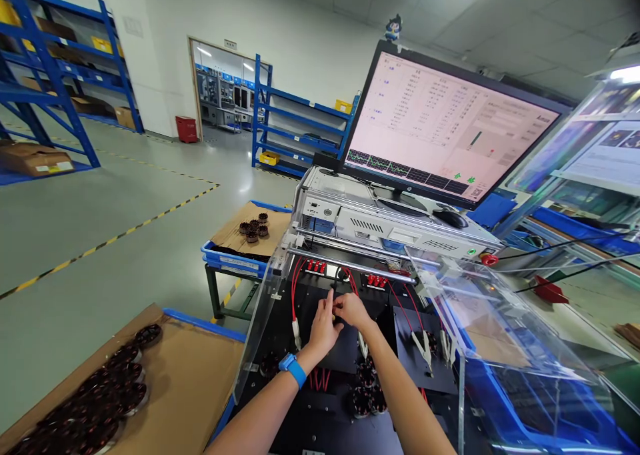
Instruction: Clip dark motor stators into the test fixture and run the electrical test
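Observation:
My left hand (pixel 324 329), with a blue watch (pixel 293 369) on its wrist, is over the black test panel (pixel 310 415), forefinger pointing up and thumb bent inward. My right hand (pixel 354 310) meets it from the right with curled fingers. Both seem to pinch something small between the fingertips, mostly hidden. Below my right hand, several dark round wound cores (pixel 363 400) sit on the panel. A white clip (pixel 297 333) on red wires lies left of my hands. More white clips (pixel 424 353) grip around a core on the right-hand black plate (pixel 400 325).
A tilted monitor (pixel 440 121) stands on the white tester (pixel 370 218) behind the panel. Clear plastic guards (pixel 257 328) flank the panel. At lower left, cardboard (pixel 190 375) bears many wound cores (pixel 100 391). Farther back, a blue tray (pixel 235 263) holds several more. A red button (pixel 489 259) is at right.

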Demonstrator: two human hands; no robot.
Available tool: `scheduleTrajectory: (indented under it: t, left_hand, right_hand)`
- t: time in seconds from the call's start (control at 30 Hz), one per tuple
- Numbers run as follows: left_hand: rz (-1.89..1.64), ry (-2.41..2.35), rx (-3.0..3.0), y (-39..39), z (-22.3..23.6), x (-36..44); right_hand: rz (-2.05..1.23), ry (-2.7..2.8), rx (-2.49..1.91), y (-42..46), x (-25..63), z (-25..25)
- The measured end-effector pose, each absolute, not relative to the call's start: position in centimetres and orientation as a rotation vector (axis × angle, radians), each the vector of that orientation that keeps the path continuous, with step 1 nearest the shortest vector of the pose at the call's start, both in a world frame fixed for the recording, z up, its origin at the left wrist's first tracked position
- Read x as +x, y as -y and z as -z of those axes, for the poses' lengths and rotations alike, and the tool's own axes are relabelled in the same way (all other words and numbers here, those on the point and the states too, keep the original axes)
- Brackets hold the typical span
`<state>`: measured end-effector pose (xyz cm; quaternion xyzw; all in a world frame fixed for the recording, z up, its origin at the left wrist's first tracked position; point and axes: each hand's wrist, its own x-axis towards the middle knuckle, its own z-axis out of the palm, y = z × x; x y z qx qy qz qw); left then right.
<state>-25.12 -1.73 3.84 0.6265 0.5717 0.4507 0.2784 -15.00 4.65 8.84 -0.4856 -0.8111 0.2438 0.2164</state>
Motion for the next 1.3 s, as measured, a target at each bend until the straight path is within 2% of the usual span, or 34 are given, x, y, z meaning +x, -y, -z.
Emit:
scheduleTrajectory:
  t: [0.2,0.37,0.47,0.67,0.97,1.13,1.3]
  left_hand:
    - [-1.209,-1.54,1.684,2.0,-4.1,-25.1]
    - [-1.268,-1.531,1.676,2.3,-3.8,-24.9]
    - [-1.281,-1.565,1.684,2.3,-3.7,-24.7]
    - [-1.254,-1.606,1.661,2.6,-3.9,-24.6]
    - [-1.294,-1.181,1.437,2.7,-1.6,-27.3]
    - [-1.331,-1.127,1.244,2.2,-0.5,-28.6]
    - [-1.398,-1.247,1.674,3.4,-1.0,-29.4]
  right_hand:
    - [-0.96,2.006,-1.25,-5.1,-13.4,-6.8]
    - [-1.02,1.788,-1.146,-2.8,-12.0,-4.9]
    - [-0.905,1.846,-1.066,-1.9,-12.2,-5.1]
    - [-0.263,2.183,-1.1,-1.1,-14.2,-5.8]
    - [0.199,2.25,-1.324,1.4,-14.7,-3.2]
    - [0.205,2.257,-1.382,2.0,-14.8,-3.5]
    - [-0.124,1.905,-1.443,2.6,-14.5,-3.8]
